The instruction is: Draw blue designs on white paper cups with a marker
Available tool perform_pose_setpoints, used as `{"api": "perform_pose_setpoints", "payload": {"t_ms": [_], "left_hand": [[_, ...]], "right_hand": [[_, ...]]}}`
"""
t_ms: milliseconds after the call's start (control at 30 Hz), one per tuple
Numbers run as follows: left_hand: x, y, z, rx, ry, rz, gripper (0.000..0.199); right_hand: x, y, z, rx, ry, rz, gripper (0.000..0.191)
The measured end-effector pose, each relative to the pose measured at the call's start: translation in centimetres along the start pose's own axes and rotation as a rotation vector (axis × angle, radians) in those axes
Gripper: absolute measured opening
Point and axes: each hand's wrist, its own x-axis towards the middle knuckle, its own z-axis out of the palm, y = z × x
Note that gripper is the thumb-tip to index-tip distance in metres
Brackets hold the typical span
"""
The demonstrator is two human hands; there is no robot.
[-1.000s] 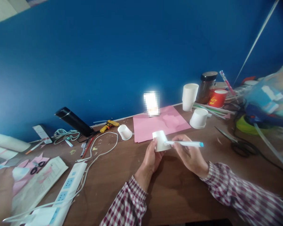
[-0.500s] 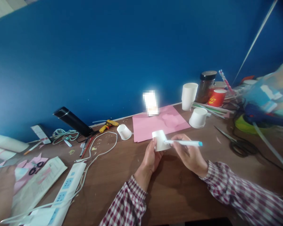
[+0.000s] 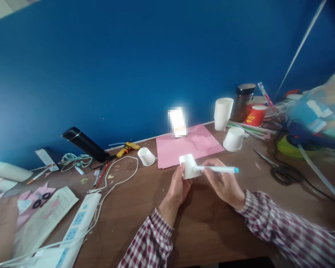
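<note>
White paper piece [image 3: 188, 167] is looking smooth, matt; pen [image 3: 219, 169] is showing smooth plastic. Pink sheets [image 3: 171, 150] are showing matt paper. Table [image 3: 123, 208] is showing wood grain. Scissors [image 3: 274, 165] are showing metal blades, plastic-looking handles. Checked sleeves [image 3: 284, 223] are looking like woven cloth.

1. Open lane: surface [image 3: 123, 219] btwn power strip [image 3: 77, 219] & L hand [image 3: 176, 188]; cable [image 3: 120, 183] curls across far end.
2. Fwd: pink paper [image 3: 178, 150] lies low, then blue wall [image 3: 128, 67] blocks.
3. Fwd-R: upturned cup [image 3: 233, 140], stacked cups [image 3: 223, 114] in way.
4. R: scissors [image 3: 277, 166] lie flat.
</note>
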Motion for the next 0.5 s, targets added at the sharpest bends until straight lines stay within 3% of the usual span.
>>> {"api": "perform_pose_setpoints", "payload": {"t_ms": [500], "left_hand": [[0.12, -0.07, -0.04, -0.025, 0.027, -0.010, 0.028]], "right_hand": [[0.21, -0.47, -0.11, -0.065, -0.031, -0.029, 0.014]]}}
